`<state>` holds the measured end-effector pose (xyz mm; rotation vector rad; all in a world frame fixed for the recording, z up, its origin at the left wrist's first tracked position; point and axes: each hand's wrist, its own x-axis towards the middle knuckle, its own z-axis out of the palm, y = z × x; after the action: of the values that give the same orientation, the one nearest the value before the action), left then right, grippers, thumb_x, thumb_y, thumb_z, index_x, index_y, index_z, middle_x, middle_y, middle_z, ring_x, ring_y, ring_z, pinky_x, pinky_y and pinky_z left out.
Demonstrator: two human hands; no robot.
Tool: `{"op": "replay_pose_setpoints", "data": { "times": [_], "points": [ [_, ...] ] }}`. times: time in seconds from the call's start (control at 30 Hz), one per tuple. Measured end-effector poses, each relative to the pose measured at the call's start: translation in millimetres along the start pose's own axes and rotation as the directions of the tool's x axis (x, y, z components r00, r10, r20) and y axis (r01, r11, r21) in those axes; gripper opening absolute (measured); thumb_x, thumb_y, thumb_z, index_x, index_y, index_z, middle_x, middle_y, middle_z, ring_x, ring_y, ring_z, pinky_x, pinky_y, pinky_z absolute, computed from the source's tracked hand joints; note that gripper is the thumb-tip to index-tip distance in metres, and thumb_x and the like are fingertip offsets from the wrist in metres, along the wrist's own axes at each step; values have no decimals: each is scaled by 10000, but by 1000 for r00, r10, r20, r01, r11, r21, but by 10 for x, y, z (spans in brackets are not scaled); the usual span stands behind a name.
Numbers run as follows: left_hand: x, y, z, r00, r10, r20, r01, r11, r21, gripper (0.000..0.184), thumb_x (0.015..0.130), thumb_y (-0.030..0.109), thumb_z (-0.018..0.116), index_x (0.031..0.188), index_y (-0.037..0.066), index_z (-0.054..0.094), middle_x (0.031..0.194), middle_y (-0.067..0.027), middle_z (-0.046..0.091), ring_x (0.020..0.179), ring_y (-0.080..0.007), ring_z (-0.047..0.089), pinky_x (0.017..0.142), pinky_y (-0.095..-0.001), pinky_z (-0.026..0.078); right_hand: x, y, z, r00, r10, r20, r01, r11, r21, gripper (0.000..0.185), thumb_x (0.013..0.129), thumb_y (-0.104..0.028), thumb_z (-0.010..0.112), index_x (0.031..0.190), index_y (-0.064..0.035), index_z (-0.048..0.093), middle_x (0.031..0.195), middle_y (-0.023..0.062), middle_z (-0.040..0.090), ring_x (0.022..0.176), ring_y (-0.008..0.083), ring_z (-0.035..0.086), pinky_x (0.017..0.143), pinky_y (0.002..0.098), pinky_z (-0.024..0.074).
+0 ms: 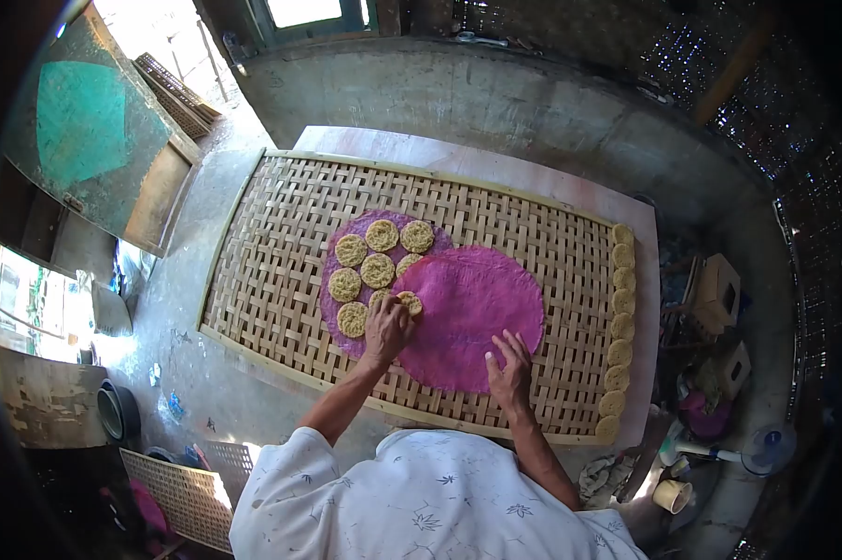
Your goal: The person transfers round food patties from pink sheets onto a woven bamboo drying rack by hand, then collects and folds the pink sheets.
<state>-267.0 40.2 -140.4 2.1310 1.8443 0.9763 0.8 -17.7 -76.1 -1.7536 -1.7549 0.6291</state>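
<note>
My left hand (388, 329) is closed, its fingertips at a small round yellowish noodle cake (410, 301) by the left edge of a bright pink round sheet (472, 308). My right hand (510, 368) lies on the sheet's lower right part, fingers apart and holding nothing. That sheet partly overlaps a paler pink-purple round sheet (365, 224), on which several similar noodle cakes (377, 271) sit. Some of those cakes are partly covered by the bright sheet or my left hand. Beneath both sheets is a woven bamboo tray (281, 243).
A column of overlapping round cakes (620, 327) runs along the tray's right edge. The tray rests on a pale board (645, 280). At the right are a cardboard box (716, 292) and a fan (768, 450). A worn cabinet (94, 121) stands at the left.
</note>
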Motion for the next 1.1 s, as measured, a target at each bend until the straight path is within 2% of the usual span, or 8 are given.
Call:
{"op": "replay_pose_setpoints", "data": {
  "times": [0.17,0.33,0.47,0.57,0.67,0.8,0.93,1.1],
  "points": [
    [204,-45,-53,969,-222,-108,207,969,-136,123,784,129,607,863,46,561,898,-116,570,865,-277,560,769,-418,445,104,0,-36,1000,4,17,-5,995,100,352,855,-202,634,1163,-32,650,1262,163,594,1239,357,499,1060,437,378],
    [442,166,-307,829,-559,29,495,707,-505,237,838,153,506,946,-50,564,841,-152,620,788,-263,581,740,-372,454,399,-153,-105,981,24,192,-93,927,363,379,882,-222,637,1181,11,623,1282,172,581,1218,288,533,1033,390,414],
    [446,583,-283,863,-456,217,487,640,-594,258,868,192,522,975,-36,580,853,-72,602,815,-164,546,756,-342,446,628,-204,-24,915,106,388,-388,491,780,408,892,-265,650,1192,9,618,1221,168,611,1188,218,550,983,332,451],
    [467,989,24,767,-337,546,641,447,-624,293,902,221,526,1049,-22,598,906,-69,623,839,-155,561,745,-316,462,740,-3,22,867,111,485,-493,330,805,379,884,-286,671,1147,-14,644,1107,123,654,1087,172,595,919,286,468],
    [615,1355,296,790,-172,589,584,502,-637,415,932,253,528,1262,1,533,1045,-109,645,883,-172,604,746,-304,497,832,347,-71,868,132,480,-494,341,800,337,875,-290,682,1089,-31,661,1002,68,667,957,149,623,858,279,477],
    [732,1632,632,768,-156,622,546,666,-507,679,906,220,604,1494,105,287,1253,-180,597,975,-224,639,721,-322,541,1061,958,-305,840,290,459,-542,472,695,268,857,-241,686,1029,-38,668,937,31,662,856,128,618,804,282,486],
    [631,1571,923,866,-81,494,344,814,-469,699,876,247,637,1477,80,321,1246,-171,605,947,-207,647,749,-305,522,1494,1600,-646,866,427,259,-458,472,753,221,837,-175,701,1003,-34,661,923,25,659,850,123,617,789,284,488],
    [182,1451,916,721,-246,647,630,623,-464,618,875,226,626,1416,22,406,1204,-140,619,902,-177,630,749,-303,515,2432,2389,-1105,901,424,-93,-181,562,807,213,834,-97,663,1025,-23,605,940,26,638,851,129,607,785,273,491]
  ]
}}
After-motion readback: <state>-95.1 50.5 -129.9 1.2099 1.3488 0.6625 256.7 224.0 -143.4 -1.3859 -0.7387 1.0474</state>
